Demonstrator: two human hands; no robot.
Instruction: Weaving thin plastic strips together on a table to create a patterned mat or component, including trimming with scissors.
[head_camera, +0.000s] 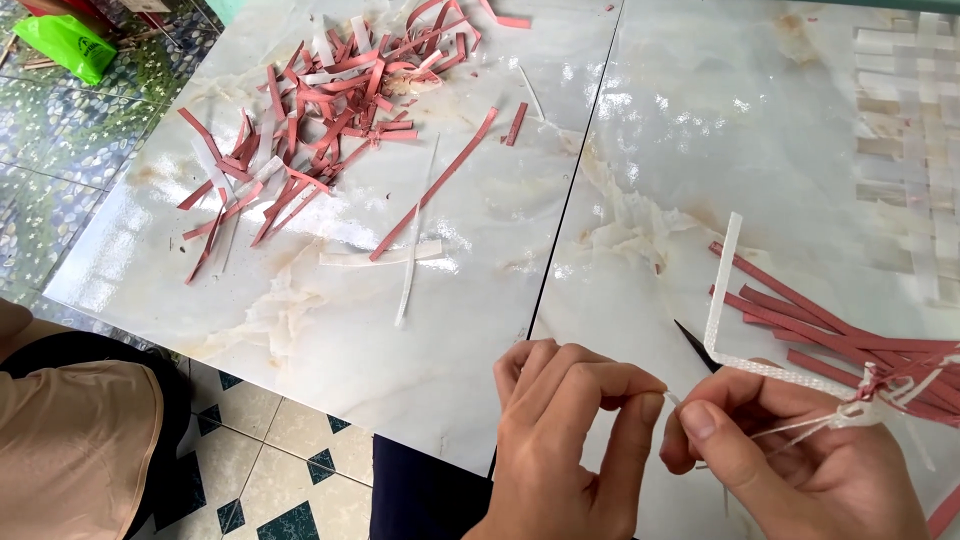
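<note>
Glossy marble table (420, 330) — both hands, left hand (565, 440) and right hand (790, 470), pinch a thin translucent plastic strip (722, 290) beside flat red strips (330, 110).

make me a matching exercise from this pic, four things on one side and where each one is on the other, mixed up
Things:
1. heap of red strips
2. green bag
3. woven pale mat
4. white strap

Places:
A. on the tiled floor, top left
B. bent, pinched by the right hand
C. far right of the table
D. far left part of the table

Pairs: 1-D, 2-A, 3-C, 4-B
</note>
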